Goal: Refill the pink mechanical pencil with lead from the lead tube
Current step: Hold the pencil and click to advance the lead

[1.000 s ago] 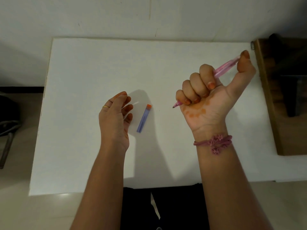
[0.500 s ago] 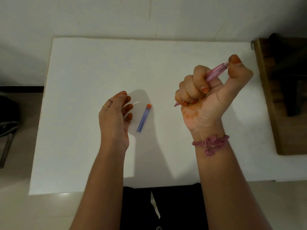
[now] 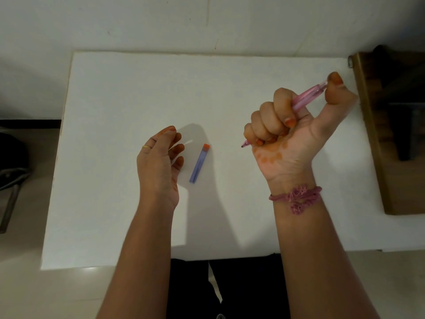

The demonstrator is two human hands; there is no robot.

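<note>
My right hand (image 3: 289, 127) grips the pink mechanical pencil (image 3: 309, 96) in a fist above the white table (image 3: 128, 93). Its dark tip pokes out at the lower left of the fist, and my thumb rests on the top button end. The lead tube (image 3: 199, 163), purple with an orange cap, lies flat on the table between my hands. My left hand (image 3: 161, 164) hovers just left of the tube with fingers loosely curled, holding nothing and not touching it.
A brown wooden piece of furniture (image 3: 395, 143) stands against the table's right edge. Behind the table is a white wall. Dark objects sit on the floor at the far left (image 3: 11, 162). My dark-clothed lap shows below the table's near edge.
My right thumb pressed down on the pencil's top end and has lifted back up, with the pencil extended again. The left hand and the lead tube have stayed put.
</note>
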